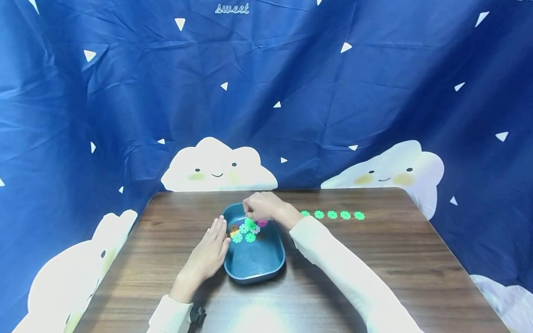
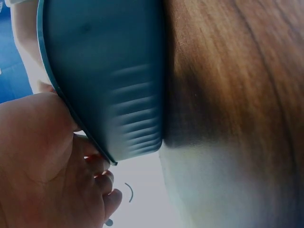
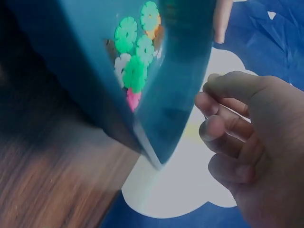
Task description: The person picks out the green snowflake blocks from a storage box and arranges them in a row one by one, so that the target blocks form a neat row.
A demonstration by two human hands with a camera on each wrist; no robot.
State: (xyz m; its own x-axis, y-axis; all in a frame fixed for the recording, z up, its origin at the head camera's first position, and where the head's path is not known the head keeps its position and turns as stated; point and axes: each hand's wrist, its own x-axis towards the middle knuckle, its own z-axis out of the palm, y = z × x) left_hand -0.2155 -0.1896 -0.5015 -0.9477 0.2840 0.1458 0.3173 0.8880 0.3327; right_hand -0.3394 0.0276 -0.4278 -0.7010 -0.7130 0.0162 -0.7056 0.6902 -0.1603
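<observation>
Smooth plastic is noted for tray (image 1: 255, 261) and flower-shaped discs (image 1: 345, 215); glossy wood grain on tabletop (image 1: 416, 249); creased cloth on backdrop (image 1: 312, 69).

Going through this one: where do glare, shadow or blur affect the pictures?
Head: white glare on the table at the bottom edge, shadow beside the tray; left wrist: left hand shaded, pale sheen on the tabletop, wood grain soft; right wrist: tabletop at left dark and blurred, tray's near side soft too, while the green flower pieces look bright and clearer.
</observation>
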